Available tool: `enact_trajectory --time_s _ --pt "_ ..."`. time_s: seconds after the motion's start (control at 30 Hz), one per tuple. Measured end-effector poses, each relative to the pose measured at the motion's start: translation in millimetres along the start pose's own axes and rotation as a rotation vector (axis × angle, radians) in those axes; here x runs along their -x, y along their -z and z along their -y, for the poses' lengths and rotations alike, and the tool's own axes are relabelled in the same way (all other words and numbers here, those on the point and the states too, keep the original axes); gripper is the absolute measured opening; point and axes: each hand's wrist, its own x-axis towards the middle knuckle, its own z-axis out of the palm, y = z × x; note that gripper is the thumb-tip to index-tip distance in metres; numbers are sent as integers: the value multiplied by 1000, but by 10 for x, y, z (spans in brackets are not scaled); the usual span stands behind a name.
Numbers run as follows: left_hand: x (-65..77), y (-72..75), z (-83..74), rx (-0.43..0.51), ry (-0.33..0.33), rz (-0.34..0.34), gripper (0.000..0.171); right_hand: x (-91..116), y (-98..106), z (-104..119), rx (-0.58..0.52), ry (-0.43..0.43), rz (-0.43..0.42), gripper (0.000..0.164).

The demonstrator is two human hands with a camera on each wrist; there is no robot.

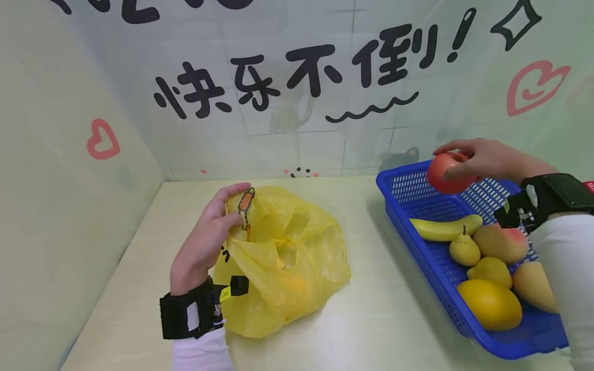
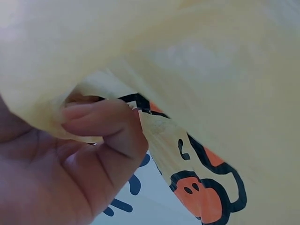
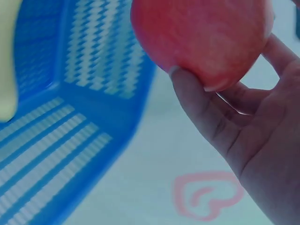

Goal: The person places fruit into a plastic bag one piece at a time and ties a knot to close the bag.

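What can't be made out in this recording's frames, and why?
Inside the yellow bag: head view, folds mostly hide it.
Right side of blue basket: head view, partly behind right sleeve.
Part of red apple: right wrist view, cut by top edge.
Upper lettering: head view, cut by top edge.

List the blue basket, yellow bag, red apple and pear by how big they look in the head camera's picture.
1. Blue basket
2. Yellow bag
3. Red apple, partly covered by the right hand
4. Pear
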Motion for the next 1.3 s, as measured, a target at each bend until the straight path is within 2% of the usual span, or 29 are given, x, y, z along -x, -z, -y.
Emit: enact_trajectory --time_s 0.27,0.6,0.87,1.1,1.3 --pt "-5 1 2 -4 -5 -2 61 24 44 588 -60 82 -25 62" --pt "-6 10 12 -17 4 -6 61 -60 -200 1317 -32 273 -34 56" --pt "-14 10 5 -15 13 -17 61 -174 -493 1804 -22 453 36 55" --pt "-10 6 2 8 35 -23 61 -224 -767 2215 22 564 130 58" --pt "-3 19 -4 22 35 -17 60 -270 -937 2438 45 625 187 61"
